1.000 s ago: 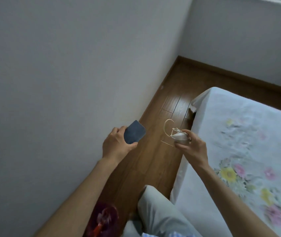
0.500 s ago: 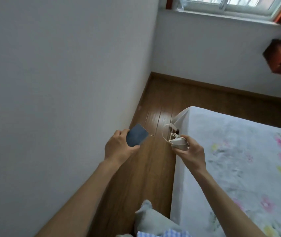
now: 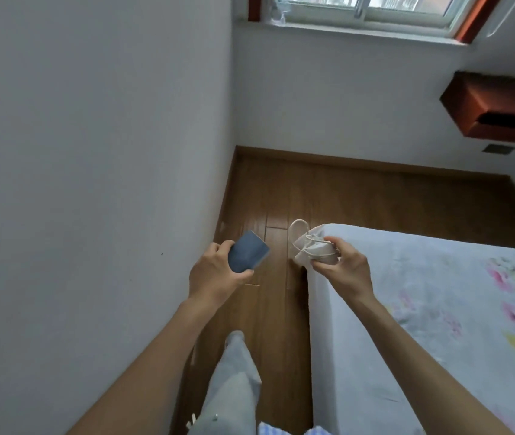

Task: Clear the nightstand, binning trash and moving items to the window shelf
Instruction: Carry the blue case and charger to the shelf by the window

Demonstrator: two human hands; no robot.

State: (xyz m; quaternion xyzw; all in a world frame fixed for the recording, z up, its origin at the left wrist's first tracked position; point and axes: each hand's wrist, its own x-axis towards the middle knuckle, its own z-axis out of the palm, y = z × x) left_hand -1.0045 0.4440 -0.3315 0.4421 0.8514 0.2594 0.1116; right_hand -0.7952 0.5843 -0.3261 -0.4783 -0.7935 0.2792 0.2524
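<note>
Left hand pinches card, right hand grips charger; loose cable loop could snag bed corner.

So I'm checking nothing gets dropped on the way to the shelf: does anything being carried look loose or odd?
One thing: a loop of white cable sticks out loose from the bundled charger in the right hand, hanging free above the floor. The blue case sits firmly in the left hand. Nothing is spilled or damaged.
</note>
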